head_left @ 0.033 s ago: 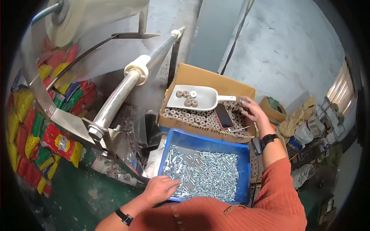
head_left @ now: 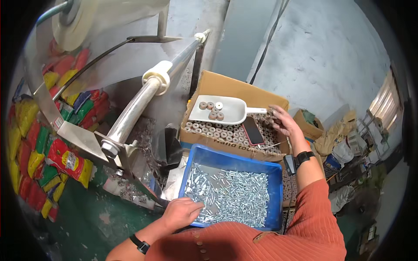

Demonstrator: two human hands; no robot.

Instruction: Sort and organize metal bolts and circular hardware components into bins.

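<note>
Left hand (head_left: pixel 182 212): palm down on the near left corner of the blue plastic bin (head_left: pixel 275 191), fingers curled loosely over the heap of silver screws (head_left: pixel 230 193); fingertips touch the screws, but whether any are pinched in the grip I cannot tell. Black band on the left wrist.

Right hand (head_left: pixel 284 122): stretched forward to the far right part of the cardboard box (head_left: pixel 244 89), fingers bent down among the rows of ring-shaped washers (head_left: pixel 217 130) packed on edge; the grip looks part closed on a few of them, though the fingertips hide what they hold. Black wristwatch (head_left: pixel 304 157) on this wrist; both sleeves orange ribbed knit.

Box holds: white plastic scoop (head_left: pixel 217 109) lying across the washers on the left side, handle pointing right toward the right hand, five or so loose washers inside it. A dark phone with a red edge (head_left: pixel 252 130) lies flat on the washers just beside the scoop handle, between scoop and right hand.

Bin sits directly nearer the person than the box, the two touching or almost so.

Left of both: a packing machine with a slanted steel roller (head_left: pixel 135 115), white collar on it, and a roll of clear film (head_left: pixel 87 17) above. Further left, stacked red, yellow and green packets (head_left: pixel 56 156)
</note>
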